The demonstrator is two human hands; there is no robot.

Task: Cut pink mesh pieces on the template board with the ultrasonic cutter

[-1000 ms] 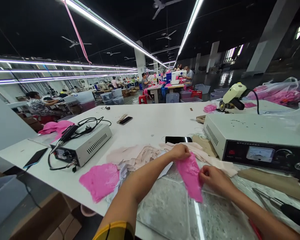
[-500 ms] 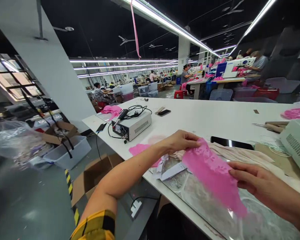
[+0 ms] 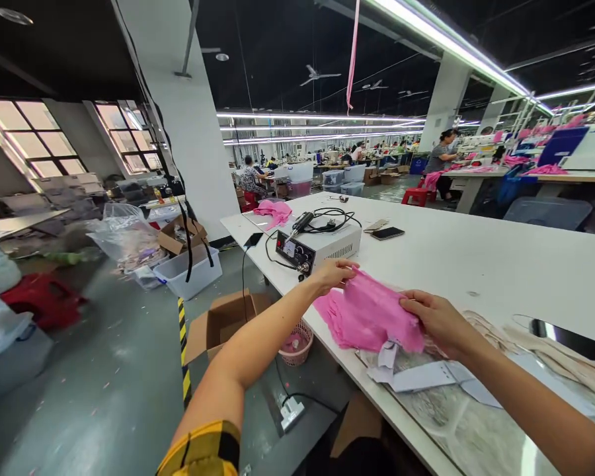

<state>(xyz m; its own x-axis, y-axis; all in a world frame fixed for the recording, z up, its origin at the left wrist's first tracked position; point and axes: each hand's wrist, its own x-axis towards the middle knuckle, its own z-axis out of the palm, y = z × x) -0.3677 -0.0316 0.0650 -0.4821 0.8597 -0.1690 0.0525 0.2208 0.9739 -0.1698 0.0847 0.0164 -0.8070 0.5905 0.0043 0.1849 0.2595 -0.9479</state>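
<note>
A piece of pink fabric [image 3: 377, 301] is stretched between my two hands, over more pink fabric [image 3: 334, 317] lying near the table's left edge. My left hand [image 3: 333, 274] pinches its upper left corner. At its right side, my right hand [image 3: 434, 317] grips the edge between thumb and fingers. White paper-like strips [image 3: 421, 377] lie below the fabric on a clear-covered part of the table. Just behind my left hand stands a grey control box [image 3: 322, 248] with dials, a black handheld tool and coiled cable on top.
On the white table [image 3: 476, 258] lie a phone [image 3: 387, 233], beige fabric [image 3: 550, 350] and a dark phone-like slab [image 3: 575, 340]. Below the left edge are an open cardboard box [image 3: 223, 324], a pink basket [image 3: 297, 347] and a power strip [image 3: 291, 413]. People sit at sewing stations beyond.
Both hands have carried the pink fabric left, from above the clear-covered area to over the other pink fabric. My view has turned left.
</note>
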